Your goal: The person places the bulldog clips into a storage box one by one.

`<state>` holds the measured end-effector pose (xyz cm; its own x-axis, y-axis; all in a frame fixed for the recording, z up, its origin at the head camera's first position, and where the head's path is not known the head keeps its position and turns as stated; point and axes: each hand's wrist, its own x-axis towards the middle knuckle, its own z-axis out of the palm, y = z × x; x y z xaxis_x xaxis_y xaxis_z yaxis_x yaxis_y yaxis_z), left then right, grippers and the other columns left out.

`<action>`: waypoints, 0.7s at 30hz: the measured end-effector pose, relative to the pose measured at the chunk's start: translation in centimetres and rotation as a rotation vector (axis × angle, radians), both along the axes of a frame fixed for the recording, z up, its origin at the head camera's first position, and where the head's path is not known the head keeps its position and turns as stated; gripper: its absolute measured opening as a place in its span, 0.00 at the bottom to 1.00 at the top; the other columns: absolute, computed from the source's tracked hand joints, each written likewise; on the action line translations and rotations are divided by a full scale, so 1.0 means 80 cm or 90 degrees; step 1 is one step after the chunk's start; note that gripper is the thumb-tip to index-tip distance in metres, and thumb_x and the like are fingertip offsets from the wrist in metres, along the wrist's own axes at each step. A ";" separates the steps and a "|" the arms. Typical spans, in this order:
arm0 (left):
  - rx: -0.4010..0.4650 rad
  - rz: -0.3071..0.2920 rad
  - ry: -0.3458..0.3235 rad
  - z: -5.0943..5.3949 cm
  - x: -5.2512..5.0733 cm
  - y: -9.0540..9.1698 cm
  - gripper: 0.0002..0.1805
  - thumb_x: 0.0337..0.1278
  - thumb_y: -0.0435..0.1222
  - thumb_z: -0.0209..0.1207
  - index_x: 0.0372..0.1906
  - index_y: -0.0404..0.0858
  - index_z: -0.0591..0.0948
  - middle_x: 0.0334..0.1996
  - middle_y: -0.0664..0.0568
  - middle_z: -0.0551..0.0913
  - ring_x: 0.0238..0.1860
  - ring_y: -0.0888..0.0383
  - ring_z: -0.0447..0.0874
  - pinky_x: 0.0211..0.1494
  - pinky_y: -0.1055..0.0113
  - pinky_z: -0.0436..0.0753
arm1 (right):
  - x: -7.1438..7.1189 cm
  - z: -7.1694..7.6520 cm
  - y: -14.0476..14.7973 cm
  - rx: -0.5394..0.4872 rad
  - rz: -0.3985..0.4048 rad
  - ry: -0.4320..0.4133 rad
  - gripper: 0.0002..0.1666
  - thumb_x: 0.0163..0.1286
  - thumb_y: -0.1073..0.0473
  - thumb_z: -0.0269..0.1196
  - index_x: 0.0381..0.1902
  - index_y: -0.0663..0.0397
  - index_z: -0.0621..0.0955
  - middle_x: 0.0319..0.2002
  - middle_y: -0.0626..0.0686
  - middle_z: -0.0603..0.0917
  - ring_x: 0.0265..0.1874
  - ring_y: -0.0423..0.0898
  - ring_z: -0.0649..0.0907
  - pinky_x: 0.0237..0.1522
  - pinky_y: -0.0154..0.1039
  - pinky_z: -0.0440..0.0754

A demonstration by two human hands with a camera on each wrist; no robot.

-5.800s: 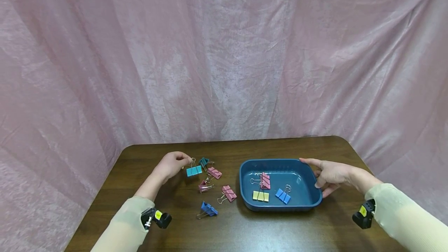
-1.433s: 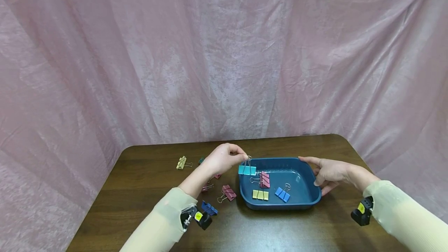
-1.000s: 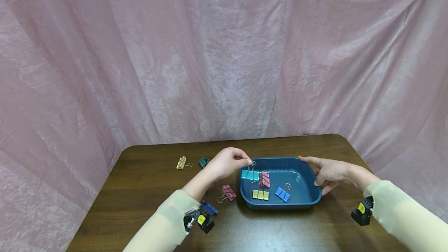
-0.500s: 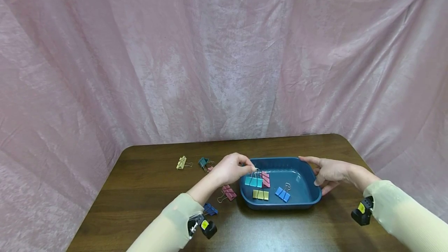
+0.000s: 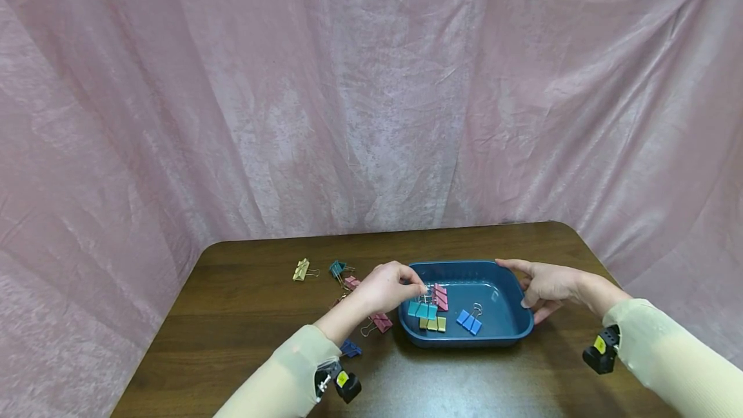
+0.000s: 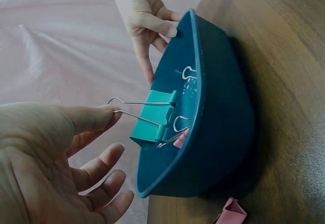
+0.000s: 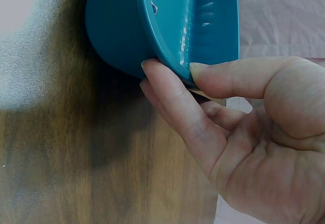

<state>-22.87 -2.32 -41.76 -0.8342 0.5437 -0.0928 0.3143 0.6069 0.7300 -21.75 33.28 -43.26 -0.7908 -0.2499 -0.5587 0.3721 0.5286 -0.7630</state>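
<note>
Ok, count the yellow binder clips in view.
2: one yellow binder clip on the brown wooden table, left of the blue rectangular tray; the other inside that tray, partly hidden by the turquoise binder clip. Others may be covered.

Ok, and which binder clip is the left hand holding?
The bright turquoise clip: the left hand pinches its wire handles. The darker teal clip lies on the table, and that hand holds none of the others.

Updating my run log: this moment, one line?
left hand: pinches teal clip | right hand: grips tray | in tray: pink clip, yellow clip, blue clip
</note>
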 end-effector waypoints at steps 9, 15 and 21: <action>-0.023 -0.004 0.008 -0.006 0.001 0.001 0.08 0.68 0.44 0.65 0.37 0.46 0.91 0.35 0.63 0.83 0.35 0.61 0.75 0.32 0.65 0.72 | 0.000 0.001 0.000 -0.002 0.001 -0.001 0.61 0.57 0.82 0.62 0.83 0.45 0.52 0.55 0.68 0.75 0.37 0.60 0.87 0.33 0.53 0.88; -0.026 -0.010 0.011 -0.007 0.003 0.000 0.07 0.67 0.43 0.66 0.35 0.47 0.91 0.35 0.63 0.84 0.34 0.61 0.75 0.32 0.65 0.72 | 0.001 0.003 -0.002 -0.004 0.002 0.000 0.61 0.57 0.83 0.62 0.83 0.45 0.52 0.56 0.69 0.75 0.37 0.60 0.87 0.33 0.53 0.88; -0.034 -0.014 0.012 -0.010 0.003 -0.003 0.06 0.64 0.45 0.67 0.35 0.51 0.92 0.39 0.62 0.88 0.41 0.63 0.79 0.40 0.64 0.78 | 0.001 0.003 -0.003 -0.002 0.004 0.001 0.62 0.57 0.82 0.62 0.83 0.45 0.52 0.58 0.69 0.74 0.37 0.60 0.87 0.33 0.52 0.88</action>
<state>-22.59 -2.55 -42.55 -0.8242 0.5560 -0.1074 0.3405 0.6381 0.6905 -21.66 33.06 -43.02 -0.7902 -0.2563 -0.5567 0.3673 0.5290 -0.7650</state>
